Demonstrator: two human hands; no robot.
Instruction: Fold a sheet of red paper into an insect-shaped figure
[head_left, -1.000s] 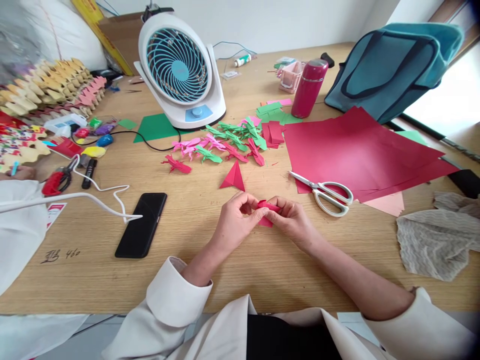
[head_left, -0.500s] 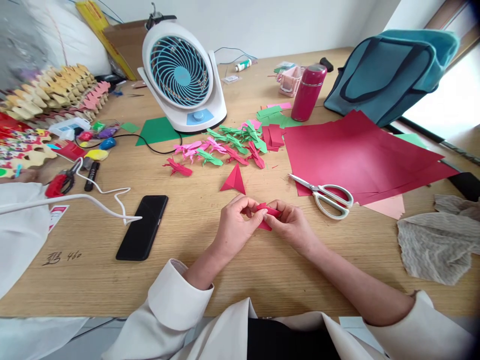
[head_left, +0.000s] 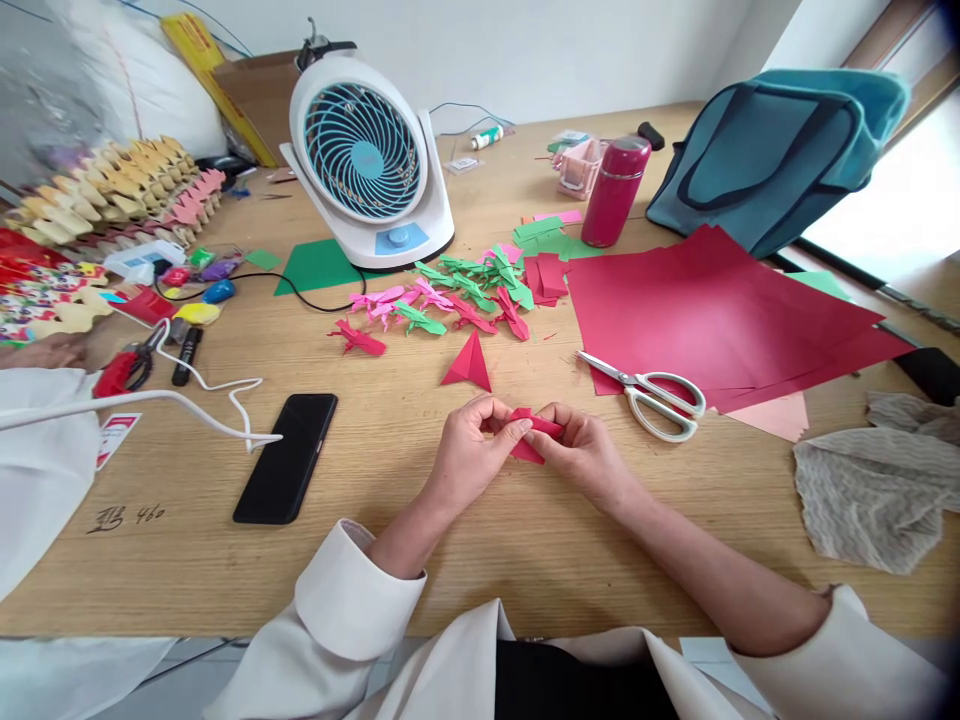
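Between both hands is a small folded piece of red paper [head_left: 530, 450], held above the wooden table. My left hand [head_left: 474, 447] is closed, pinching its left side with thumb and fingers. My right hand [head_left: 581, 450] pinches the right side, and the two thumb tips nearly meet at the middle. Just beyond them a red paper triangle with creases [head_left: 469, 364] lies on the table. Farther back is a heap of folded paper figures [head_left: 472, 285] in green, pink and red. White-handled scissors [head_left: 652, 392] lie to the right, partly over large red paper sheets [head_left: 697, 310].
A white fan [head_left: 367, 160] stands at the back, near a red flask [head_left: 616, 190] and a blue bag [head_left: 765, 160]. On the left lie a black phone [head_left: 286, 458] with a white cable and red-handled scissors [head_left: 120, 370]. Another person's hand [head_left: 49, 352] shows at far left.
The whole view has shifted slightly. Both hands keep their pinch on the red paper, which is barely turned; nothing else has visibly moved.
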